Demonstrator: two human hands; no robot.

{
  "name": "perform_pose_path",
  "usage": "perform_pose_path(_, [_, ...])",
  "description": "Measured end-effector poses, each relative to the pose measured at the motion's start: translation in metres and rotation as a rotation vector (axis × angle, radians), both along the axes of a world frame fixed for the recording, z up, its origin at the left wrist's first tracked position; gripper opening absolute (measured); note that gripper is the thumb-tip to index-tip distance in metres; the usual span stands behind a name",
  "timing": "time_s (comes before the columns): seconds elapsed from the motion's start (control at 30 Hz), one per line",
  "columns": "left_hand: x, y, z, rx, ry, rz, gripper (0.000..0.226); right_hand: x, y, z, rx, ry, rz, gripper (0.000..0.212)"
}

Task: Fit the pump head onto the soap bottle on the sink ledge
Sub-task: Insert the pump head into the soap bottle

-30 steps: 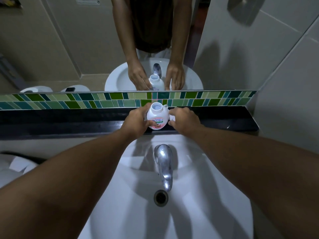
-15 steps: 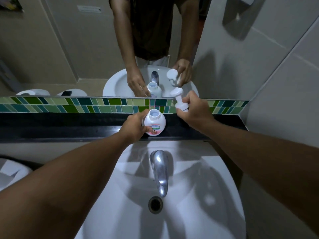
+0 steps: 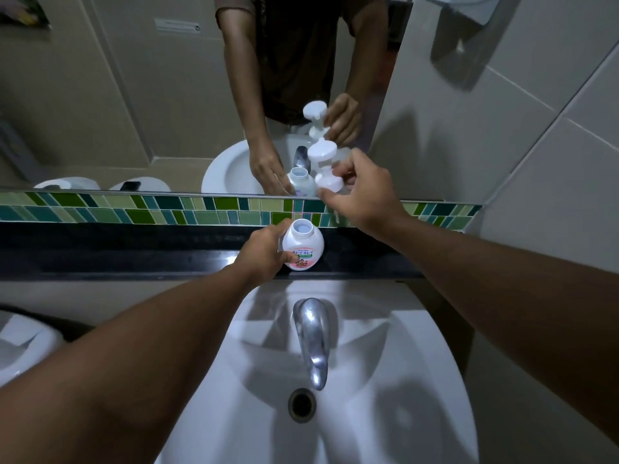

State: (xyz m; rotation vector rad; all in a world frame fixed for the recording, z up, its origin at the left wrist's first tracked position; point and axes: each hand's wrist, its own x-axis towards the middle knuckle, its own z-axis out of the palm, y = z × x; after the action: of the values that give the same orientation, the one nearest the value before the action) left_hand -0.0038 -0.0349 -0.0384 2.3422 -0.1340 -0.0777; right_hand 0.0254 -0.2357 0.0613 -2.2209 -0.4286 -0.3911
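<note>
A small white soap bottle (image 3: 304, 245) with a pink label stands upright on the black sink ledge (image 3: 134, 249), its wide neck uncovered. My left hand (image 3: 264, 252) grips the bottle's left side. My right hand (image 3: 360, 192) holds the white pump head (image 3: 324, 165) in the air, above and slightly right of the bottle, in front of the mirror. The pump head does not touch the bottle.
A mirror (image 3: 150, 95) above the green tile strip (image 3: 167, 211) reflects my arms, the bottle and the pump head. Below the ledge are a white basin (image 3: 385, 380), a chrome tap (image 3: 313, 339) and a drain hole (image 3: 302, 405). A tiled wall (image 3: 519, 145) closes the right side.
My right hand has lifted the pump head off the ledge beside the bottle and raised it above the bottle. My left hand has stayed on the bottle.
</note>
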Motion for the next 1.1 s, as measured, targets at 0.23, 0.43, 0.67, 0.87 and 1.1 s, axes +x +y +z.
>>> perform_pose_path(0.23, [0.000, 0.000, 0.001, -0.002, -0.004, -0.002, 0.063, -0.003, 0.031, -0.020, 0.323, 0.082, -0.021, 0.041])
perform_pose_path(0.43, [0.000, 0.000, 0.000, -0.001, -0.021, -0.007, 0.062, -0.002, 0.032, -0.032, 0.325, 0.099, -0.005, 0.040])
perform_pose_path(0.67, [0.001, 0.000, -0.001, -0.025, -0.024, 0.003, 0.063, -0.007, 0.028, -0.077, 0.300, 0.162, -0.011, 0.040])
perform_pose_path(0.87, [0.002, 0.000, -0.004, -0.035, -0.028, 0.014, 0.065, -0.008, 0.025, -0.084, 0.228, 0.074, -0.024, 0.042])
perform_pose_path(1.1, [0.002, 0.000, -0.008, -0.046, -0.055, 0.007, 0.064, -0.017, 0.034, -0.088, 0.168, 0.092, -0.048, 0.039])
